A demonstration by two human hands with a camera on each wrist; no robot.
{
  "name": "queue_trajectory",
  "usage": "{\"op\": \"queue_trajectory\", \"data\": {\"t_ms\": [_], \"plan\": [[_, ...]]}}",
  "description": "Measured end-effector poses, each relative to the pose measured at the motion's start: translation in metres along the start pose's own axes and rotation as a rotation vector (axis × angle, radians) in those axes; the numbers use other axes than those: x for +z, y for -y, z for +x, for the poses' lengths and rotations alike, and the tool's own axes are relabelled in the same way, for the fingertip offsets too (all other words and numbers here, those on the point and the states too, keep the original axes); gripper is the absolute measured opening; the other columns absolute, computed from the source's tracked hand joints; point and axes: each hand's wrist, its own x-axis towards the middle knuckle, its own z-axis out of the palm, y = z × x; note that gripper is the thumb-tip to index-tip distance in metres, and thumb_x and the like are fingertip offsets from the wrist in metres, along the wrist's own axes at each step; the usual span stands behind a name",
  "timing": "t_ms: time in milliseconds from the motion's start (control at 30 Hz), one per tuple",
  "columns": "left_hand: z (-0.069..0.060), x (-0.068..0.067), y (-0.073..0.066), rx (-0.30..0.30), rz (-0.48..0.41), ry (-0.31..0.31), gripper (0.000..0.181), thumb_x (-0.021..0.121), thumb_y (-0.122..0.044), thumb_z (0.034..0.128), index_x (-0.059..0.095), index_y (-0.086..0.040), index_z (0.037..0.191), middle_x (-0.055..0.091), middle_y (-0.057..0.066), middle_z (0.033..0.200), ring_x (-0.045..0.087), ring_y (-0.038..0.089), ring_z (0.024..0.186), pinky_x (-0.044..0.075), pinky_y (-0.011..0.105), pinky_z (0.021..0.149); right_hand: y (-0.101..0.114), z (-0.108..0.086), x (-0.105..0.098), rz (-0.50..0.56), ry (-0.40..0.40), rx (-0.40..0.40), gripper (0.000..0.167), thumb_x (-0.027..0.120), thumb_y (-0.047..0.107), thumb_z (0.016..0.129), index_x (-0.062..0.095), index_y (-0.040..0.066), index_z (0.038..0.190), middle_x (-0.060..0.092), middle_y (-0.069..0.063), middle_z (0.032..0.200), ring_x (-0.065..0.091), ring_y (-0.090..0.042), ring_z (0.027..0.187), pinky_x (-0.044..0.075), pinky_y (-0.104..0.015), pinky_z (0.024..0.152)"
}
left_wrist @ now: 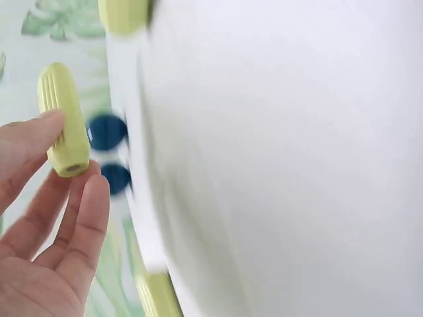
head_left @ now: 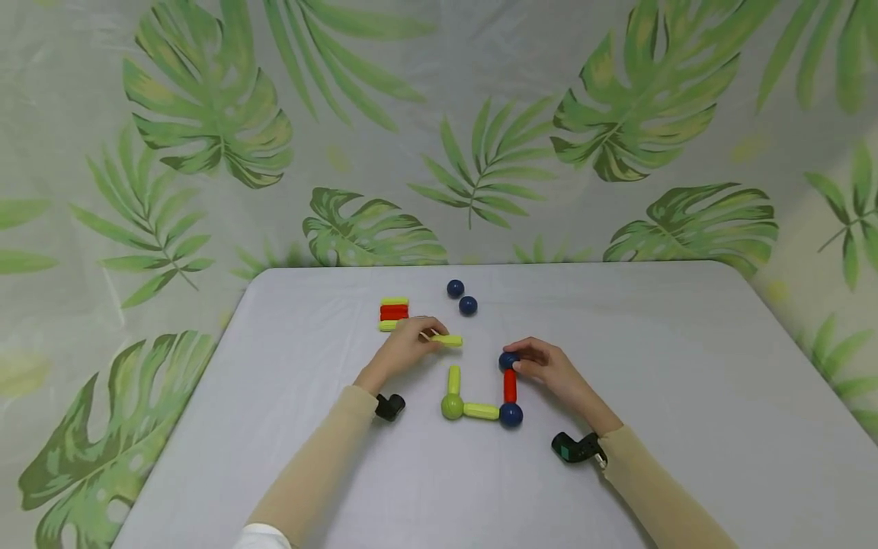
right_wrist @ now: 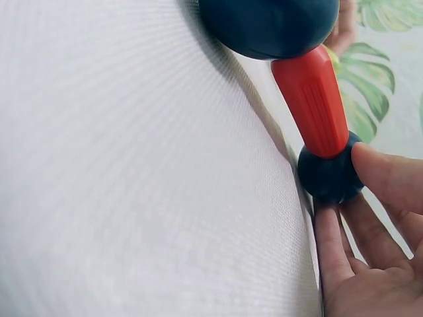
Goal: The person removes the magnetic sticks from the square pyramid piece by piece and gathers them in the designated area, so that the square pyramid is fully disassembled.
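Observation:
My left hand (head_left: 406,349) pinches a yellow-green rod (head_left: 449,341) between thumb and fingers, above the table; in the left wrist view the rod (left_wrist: 63,119) shows a hole in its near end. My right hand (head_left: 554,374) grips a dark blue ball (head_left: 508,361) at the far end of a red rod (head_left: 510,386). That rod joins another blue ball (head_left: 511,415), from which a yellow-green rod (head_left: 482,412) runs left to a green ball (head_left: 453,406). A further yellow-green rod (head_left: 454,380) points away from the green ball.
Two loose blue balls (head_left: 456,288) (head_left: 468,306) lie near the table's back edge. Left of them, red rods (head_left: 394,313) and yellow-green rods (head_left: 394,302) lie side by side, just beyond my left hand. A leaf-patterned cloth (head_left: 480,152) hangs behind the white table (head_left: 652,328).

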Motion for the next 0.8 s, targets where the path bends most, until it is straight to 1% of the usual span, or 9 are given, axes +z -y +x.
{"op": "queue_trajectory", "data": {"t_ms": [67, 167, 233, 300, 400, 467, 567, 667, 800], "plan": [[-0.006, -0.009, 0.009, -0.025, 0.018, -0.045, 0.014, 0.068, -0.001, 0.0866, 0.069, -0.004, 0.101, 0.064, 0.004, 0.099, 0.06, 0.019, 0.093, 0.05, 0.03, 0.081, 0.001, -0.001, 0.0, 0.006, 0.0, -0.003, 0.031, 0.062, 0.012, 0.094, 0.059, 0.001, 0.122, 0.057, -0.017, 0.127, 0.052, -0.033, 0.117, 0.041, -0.044, 0.098], [-0.015, -0.021, 0.019, -0.056, 0.079, -0.114, 0.015, 0.07, 0.001, 0.0843, 0.07, -0.004, 0.098, 0.063, 0.005, 0.098, 0.059, 0.021, 0.092, 0.05, 0.034, 0.081, 0.001, -0.001, -0.001, 0.013, 0.001, -0.008, 0.031, 0.061, 0.012, 0.094, 0.059, 0.0, 0.123, 0.056, -0.018, 0.128, 0.052, -0.034, 0.117, 0.042, -0.044, 0.098], [-0.019, -0.028, 0.026, -0.07, 0.128, -0.157, 0.015, 0.071, 0.002, 0.0821, 0.07, -0.003, 0.096, 0.064, 0.007, 0.097, 0.059, 0.023, 0.09, 0.049, 0.036, 0.08, 0.001, -0.001, -0.001, 0.01, 0.002, -0.012, 0.032, 0.061, 0.011, 0.094, 0.058, -0.001, 0.124, 0.056, -0.019, 0.128, 0.052, -0.035, 0.117, 0.043, -0.043, 0.097], [-0.021, -0.033, 0.032, -0.094, 0.172, -0.184, 0.015, 0.072, 0.003, 0.0808, 0.07, -0.003, 0.095, 0.064, 0.008, 0.095, 0.057, 0.024, 0.088, 0.048, 0.037, 0.08, 0.0, -0.001, -0.001, 0.009, 0.0, -0.013, 0.031, 0.061, 0.011, 0.094, 0.058, -0.001, 0.124, 0.056, -0.019, 0.128, 0.052, -0.035, 0.116, 0.043, -0.041, 0.097], [-0.022, -0.038, 0.038, -0.137, 0.219, -0.188, 0.014, 0.072, 0.003, 0.0808, 0.07, -0.002, 0.093, 0.062, 0.008, 0.092, 0.056, 0.025, 0.085, 0.048, 0.036, 0.078, 0.0, -0.001, -0.001, 0.009, -0.003, -0.005, 0.031, 0.061, 0.011, 0.094, 0.059, 0.0, 0.123, 0.056, -0.018, 0.128, 0.052, -0.033, 0.116, 0.043, -0.04, 0.097], [-0.022, -0.039, 0.04, -0.167, 0.234, -0.179, 0.013, 0.072, 0.003, 0.0813, 0.069, -0.001, 0.093, 0.06, 0.009, 0.09, 0.055, 0.024, 0.084, 0.048, 0.035, 0.077, 0.0, -0.001, -0.001, 0.013, -0.003, -0.002, 0.031, 0.062, 0.012, 0.094, 0.059, 0.001, 0.122, 0.056, -0.018, 0.127, 0.052, -0.033, 0.116, 0.042, -0.039, 0.097], [-0.022, -0.041, 0.04, -0.189, 0.243, -0.174, 0.012, 0.071, 0.004, 0.0812, 0.069, 0.0, 0.092, 0.059, 0.01, 0.089, 0.055, 0.024, 0.083, 0.049, 0.035, 0.077, -0.001, -0.001, 0.0, 0.01, -0.001, 0.0, 0.031, 0.062, 0.013, 0.094, 0.059, 0.0, 0.122, 0.057, -0.018, 0.127, 0.052, -0.033, 0.116, 0.042, -0.038, 0.097], [-0.022, -0.041, 0.04, -0.199, 0.252, -0.172, 0.012, 0.071, 0.005, 0.0811, 0.068, -0.001, 0.092, 0.058, 0.01, 0.089, 0.054, 0.024, 0.082, 0.048, 0.035, 0.076, 0.0, -0.001, 0.0, 0.011, 0.001, -0.007, 0.031, 0.062, 0.012, 0.094, 0.059, 0.0, 0.122, 0.057, -0.018, 0.127, 0.052, -0.033, 0.116, 0.042, -0.035, 0.096], [-0.022, -0.042, 0.039, -0.18, 0.283, -0.179, 0.014, 0.073, 0.004, 0.0803, 0.068, -0.002, 0.092, 0.058, 0.01, 0.089, 0.053, 0.024, 0.084, 0.047, 0.036, 0.077, 0.002, -0.001, 0.0, 0.01, 0.0, -0.016, 0.031, 0.062, 0.011, 0.094, 0.059, 0.0, 0.122, 0.057, -0.018, 0.126, 0.052, -0.033, 0.117, 0.043, -0.031, 0.095]]}}
